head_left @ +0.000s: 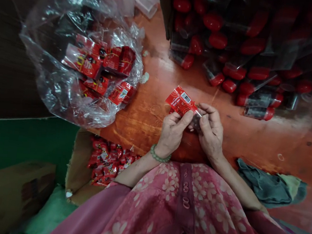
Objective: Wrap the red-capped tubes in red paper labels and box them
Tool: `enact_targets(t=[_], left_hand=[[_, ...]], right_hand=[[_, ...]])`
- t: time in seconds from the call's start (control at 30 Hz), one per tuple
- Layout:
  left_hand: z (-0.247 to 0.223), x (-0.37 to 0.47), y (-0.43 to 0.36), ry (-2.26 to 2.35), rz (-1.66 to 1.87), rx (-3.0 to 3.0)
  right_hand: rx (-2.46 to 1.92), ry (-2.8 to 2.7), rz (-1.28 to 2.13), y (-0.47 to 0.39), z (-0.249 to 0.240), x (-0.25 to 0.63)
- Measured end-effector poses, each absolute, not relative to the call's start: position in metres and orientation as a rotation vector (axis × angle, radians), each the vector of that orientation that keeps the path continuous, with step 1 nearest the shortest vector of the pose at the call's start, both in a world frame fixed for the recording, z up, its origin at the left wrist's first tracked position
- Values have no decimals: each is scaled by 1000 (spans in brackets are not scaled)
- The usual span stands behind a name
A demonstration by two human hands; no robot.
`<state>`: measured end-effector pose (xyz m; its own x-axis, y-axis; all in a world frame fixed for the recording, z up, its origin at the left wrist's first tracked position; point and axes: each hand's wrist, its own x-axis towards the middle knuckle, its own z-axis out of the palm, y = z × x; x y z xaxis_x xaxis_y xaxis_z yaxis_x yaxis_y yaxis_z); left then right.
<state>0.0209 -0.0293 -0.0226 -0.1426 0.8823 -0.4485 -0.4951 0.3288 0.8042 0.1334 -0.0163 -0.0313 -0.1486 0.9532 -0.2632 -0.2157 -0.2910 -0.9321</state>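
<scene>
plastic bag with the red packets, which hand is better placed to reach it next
Probably the left hand: it is nearer the plastic bag than the right hand, though both hands hold a red packet.

A reddish-brown table (254, 143) bears a plastic bag (96, 116), red-capped containers (258, 73) and a cloth (266, 187).

A worker in a pink floral garment (214, 217) holds a printed red packet (182, 100), barcode up, over a reddish-brown table (140, 132). The left hand (172, 132), with a green beaded bracelet (159, 155) at its wrist, and the right hand (211, 130) both pinch it. More packets (87, 62) lie in a clear plastic bag (88, 115) at left; red items (108, 160) fill a carton (79, 164) at near left. Red-capped clear containers (234, 72) crowd the far right; a dark cloth (266, 186) lies at near right.
</scene>
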Motion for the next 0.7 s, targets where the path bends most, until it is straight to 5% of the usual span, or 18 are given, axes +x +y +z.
enact_targets(t=[0.2,0.7], left_hand=[[-22,14,-23,1182,1296,373],[-18,18,-12,1125,1306,341]], right_hand=[[-1113,-977,1773,-15,-38,146],[-1206,-1086,1453,-13,-35,144]])
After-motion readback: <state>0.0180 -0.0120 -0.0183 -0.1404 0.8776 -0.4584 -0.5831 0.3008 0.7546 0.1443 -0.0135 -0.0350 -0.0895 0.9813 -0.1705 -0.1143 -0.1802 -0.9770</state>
